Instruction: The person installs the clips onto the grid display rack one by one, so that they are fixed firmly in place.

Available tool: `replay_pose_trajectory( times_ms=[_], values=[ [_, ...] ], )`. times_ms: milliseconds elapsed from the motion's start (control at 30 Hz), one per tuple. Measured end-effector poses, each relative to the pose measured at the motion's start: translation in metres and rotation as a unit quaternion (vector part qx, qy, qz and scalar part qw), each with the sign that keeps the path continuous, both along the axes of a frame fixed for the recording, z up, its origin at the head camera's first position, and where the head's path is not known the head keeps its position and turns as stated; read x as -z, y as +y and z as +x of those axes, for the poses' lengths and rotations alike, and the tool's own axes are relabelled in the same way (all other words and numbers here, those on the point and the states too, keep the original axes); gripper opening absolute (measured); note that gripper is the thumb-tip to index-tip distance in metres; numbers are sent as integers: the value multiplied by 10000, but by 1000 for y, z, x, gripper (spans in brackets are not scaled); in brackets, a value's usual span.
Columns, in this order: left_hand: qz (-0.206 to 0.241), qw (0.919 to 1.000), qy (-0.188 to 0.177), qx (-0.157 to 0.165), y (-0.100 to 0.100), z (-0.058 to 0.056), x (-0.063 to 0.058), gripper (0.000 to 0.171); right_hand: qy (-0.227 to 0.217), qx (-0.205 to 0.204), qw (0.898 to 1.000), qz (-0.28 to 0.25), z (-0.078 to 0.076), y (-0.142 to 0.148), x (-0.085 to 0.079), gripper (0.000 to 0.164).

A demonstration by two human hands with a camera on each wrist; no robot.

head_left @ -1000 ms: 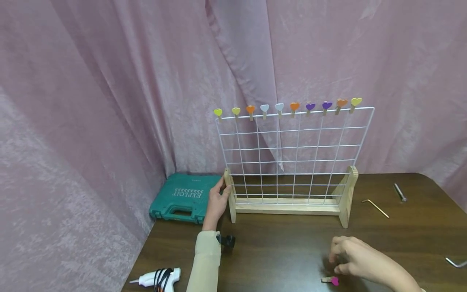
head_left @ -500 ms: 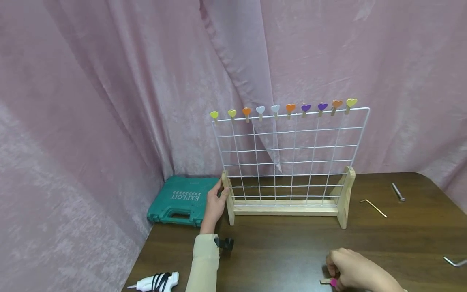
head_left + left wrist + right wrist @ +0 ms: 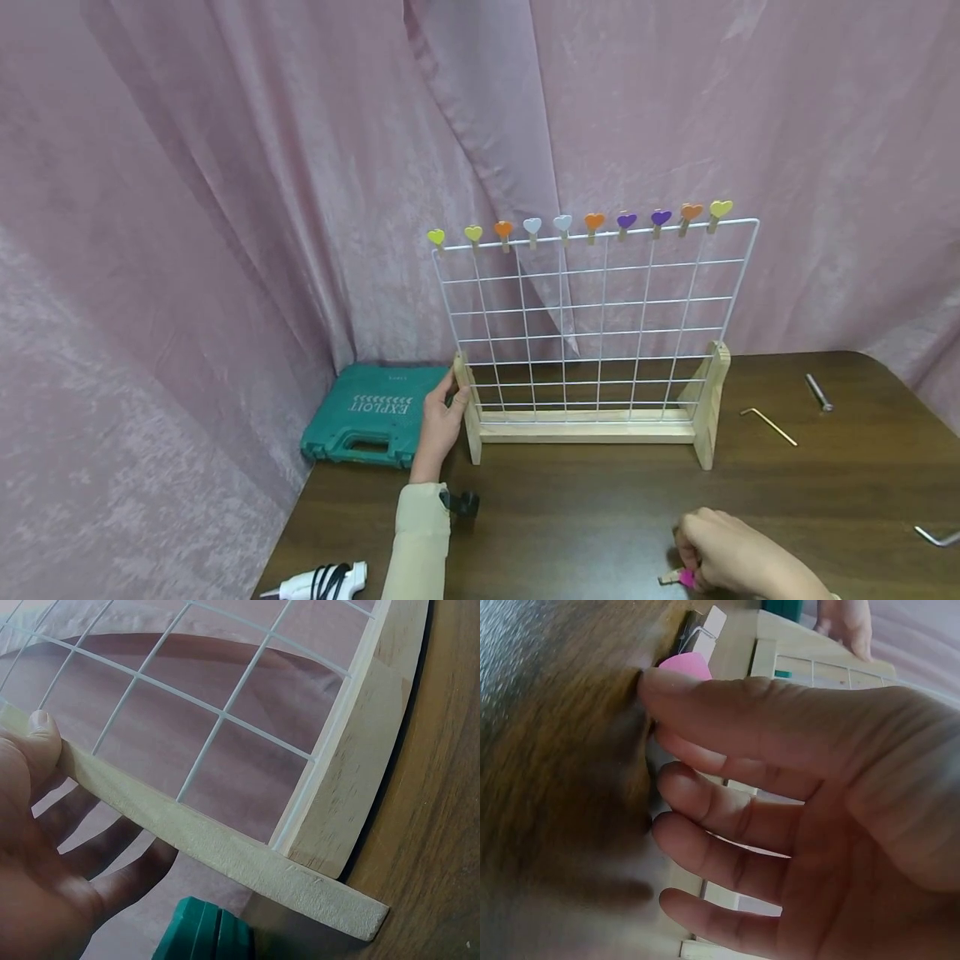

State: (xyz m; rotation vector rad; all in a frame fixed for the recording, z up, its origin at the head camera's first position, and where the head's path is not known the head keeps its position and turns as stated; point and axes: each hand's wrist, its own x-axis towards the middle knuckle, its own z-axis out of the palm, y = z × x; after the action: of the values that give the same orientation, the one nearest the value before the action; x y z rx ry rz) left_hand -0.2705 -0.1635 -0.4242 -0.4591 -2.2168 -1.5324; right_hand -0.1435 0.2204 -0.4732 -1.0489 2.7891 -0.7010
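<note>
My left hand point(image 3: 441, 417) grips the left wooden post point(image 3: 469, 410) of a white wire grid rack, thumb in front and fingers behind, as the left wrist view shows of the post point(image 3: 217, 855). Low at the right, my right hand point(image 3: 726, 550) pinches a small wooden clothespin point(image 3: 667, 577) with a pink heart point(image 3: 686, 666) at the table surface. In the right wrist view the thumb lies at the heart, and the clip end point(image 3: 709, 636) sticks out past it. Clothespins with coloured hearts, among them a purple heart point(image 3: 661, 217), line the grid's top wire.
A green tool case point(image 3: 378, 408) lies beside the left hand. A white glue gun point(image 3: 303, 585) with a black cord sits at the front left. On the right are a brass hex key point(image 3: 772, 427), a bolt point(image 3: 819, 392) and a silver bent rod point(image 3: 936, 540).
My right hand has come down from above the pink-heart clothespin and now pinches it; the clothespin has turned slightly. The left hand stays on the post. The head view has shifted a little.
</note>
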Motion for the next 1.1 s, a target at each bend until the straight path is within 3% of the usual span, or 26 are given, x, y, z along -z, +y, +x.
replay_pose_trajectory(
  times_ms=[300, 667, 900, 1100],
  values=[
    [-99, 10000, 3, -13, 0, -1, -3, 47, -255, -214, 9992, -197, 0, 1, -2, 32],
    [34, 9999, -112, 38, 0, 0, -1, 47, 57, -782, 9956, -507, -2, -1, 3, 30],
    [-2, 9999, -98, 25, -1, 0, -2, 48, 181, -629, 9968, -453, 0, -2, 1, 31],
    [-56, 10000, 18, -46, 0, 1, -2, 47, 148, -747, 9934, -858, -1, 0, -4, 32]
  ],
)
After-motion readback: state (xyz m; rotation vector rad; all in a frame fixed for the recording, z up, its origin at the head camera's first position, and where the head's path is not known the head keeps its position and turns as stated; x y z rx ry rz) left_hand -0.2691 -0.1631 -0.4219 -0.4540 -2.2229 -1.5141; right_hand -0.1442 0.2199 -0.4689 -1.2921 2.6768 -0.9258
